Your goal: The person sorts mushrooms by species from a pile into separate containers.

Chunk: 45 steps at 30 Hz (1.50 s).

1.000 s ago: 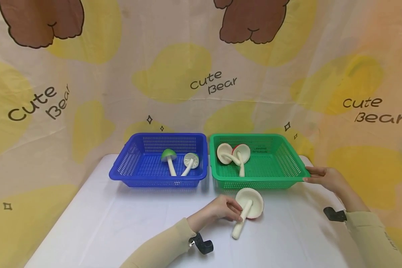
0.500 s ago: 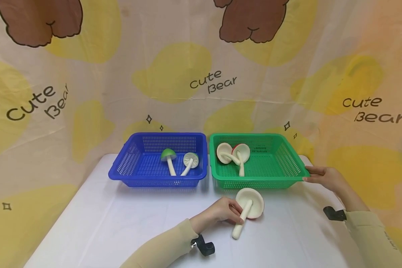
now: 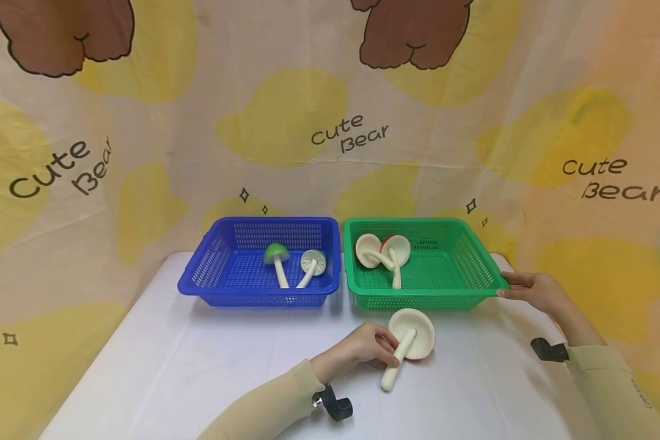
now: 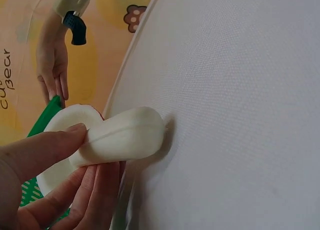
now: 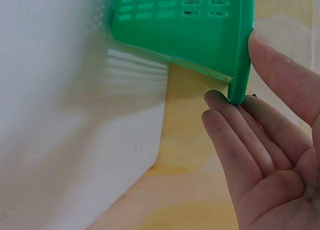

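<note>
My left hand (image 3: 363, 345) pinches the thick white stem of a large toy mushroom (image 3: 419, 339) between thumb and fingers. In the left wrist view the stem's blunt end (image 4: 137, 135) points toward the camera, close over the white cloth. The mushroom's pale underside faces up, with a thin red edge showing. At the right, my right hand (image 3: 539, 296) holds the front corner of the green basket (image 3: 418, 293). In the right wrist view the thumb (image 5: 280, 70) touches one side of the basket's rim (image 5: 244, 55), and the fingertips lie against its lower corner.
Inside the green basket lie two red-capped mushrooms (image 3: 399, 252), undersides up. A blue basket (image 3: 264, 299) stands just left of it, holding two green-capped mushrooms (image 3: 277, 252). Both rest on a white-covered table (image 3: 198, 366) before a printed yellow and brown curtain (image 3: 286, 122).
My left hand has shifted slightly nearer and right onto the stem. The mushroom has moved a touch to the right. My right hand and both baskets look unmoved.
</note>
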Each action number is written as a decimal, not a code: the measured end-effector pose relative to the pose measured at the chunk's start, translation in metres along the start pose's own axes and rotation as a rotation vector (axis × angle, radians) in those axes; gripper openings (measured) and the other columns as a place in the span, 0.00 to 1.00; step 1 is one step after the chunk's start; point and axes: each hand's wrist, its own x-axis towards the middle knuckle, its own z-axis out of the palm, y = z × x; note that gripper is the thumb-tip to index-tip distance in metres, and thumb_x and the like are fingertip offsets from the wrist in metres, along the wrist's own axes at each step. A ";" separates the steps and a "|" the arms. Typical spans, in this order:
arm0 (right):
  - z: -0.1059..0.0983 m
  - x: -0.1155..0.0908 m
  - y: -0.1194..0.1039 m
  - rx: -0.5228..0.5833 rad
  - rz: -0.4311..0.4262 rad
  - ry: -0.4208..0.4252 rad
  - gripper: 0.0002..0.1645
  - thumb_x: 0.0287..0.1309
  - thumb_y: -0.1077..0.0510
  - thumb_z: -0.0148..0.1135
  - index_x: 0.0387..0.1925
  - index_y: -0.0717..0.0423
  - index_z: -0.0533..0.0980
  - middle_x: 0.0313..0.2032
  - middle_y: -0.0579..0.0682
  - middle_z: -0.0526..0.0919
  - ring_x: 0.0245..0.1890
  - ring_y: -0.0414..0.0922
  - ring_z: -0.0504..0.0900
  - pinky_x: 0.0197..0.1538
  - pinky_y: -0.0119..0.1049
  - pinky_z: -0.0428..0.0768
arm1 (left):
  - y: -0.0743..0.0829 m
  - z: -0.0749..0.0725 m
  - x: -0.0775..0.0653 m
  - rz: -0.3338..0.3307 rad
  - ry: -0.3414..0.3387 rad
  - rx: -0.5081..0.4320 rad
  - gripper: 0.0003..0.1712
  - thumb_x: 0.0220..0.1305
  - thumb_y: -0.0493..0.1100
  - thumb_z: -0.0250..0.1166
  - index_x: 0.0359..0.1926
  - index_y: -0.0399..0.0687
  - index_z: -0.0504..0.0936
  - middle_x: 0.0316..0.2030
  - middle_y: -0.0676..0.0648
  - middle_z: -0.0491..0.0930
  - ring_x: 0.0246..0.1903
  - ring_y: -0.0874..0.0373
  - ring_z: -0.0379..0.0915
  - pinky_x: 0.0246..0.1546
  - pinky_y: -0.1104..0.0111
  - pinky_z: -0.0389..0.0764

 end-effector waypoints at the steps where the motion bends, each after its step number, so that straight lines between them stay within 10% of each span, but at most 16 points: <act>1: 0.000 0.000 0.000 0.003 0.000 -0.001 0.48 0.56 0.40 0.63 0.67 0.66 0.60 0.56 0.68 0.74 0.62 0.69 0.64 0.57 0.66 0.68 | 0.001 0.000 -0.001 -0.001 -0.001 -0.003 0.15 0.42 0.26 0.72 0.35 0.38 0.84 0.26 0.43 0.85 0.23 0.62 0.78 0.28 0.63 0.85; 25: -0.001 -0.002 -0.004 -0.002 0.017 -0.004 0.49 0.55 0.40 0.64 0.67 0.66 0.60 0.55 0.67 0.76 0.62 0.71 0.63 0.57 0.68 0.67 | 0.039 -0.004 -0.009 0.101 -0.119 -0.081 0.18 0.45 0.25 0.71 0.41 0.37 0.83 0.29 0.45 0.85 0.28 0.62 0.81 0.33 0.67 0.86; 45: -0.001 0.001 0.000 -0.008 0.019 0.003 0.48 0.55 0.40 0.64 0.67 0.66 0.60 0.55 0.65 0.76 0.62 0.69 0.64 0.56 0.66 0.69 | 0.081 -0.006 0.016 0.122 -0.082 -0.117 0.18 0.47 0.27 0.71 0.42 0.37 0.82 0.31 0.42 0.85 0.29 0.59 0.82 0.36 0.64 0.86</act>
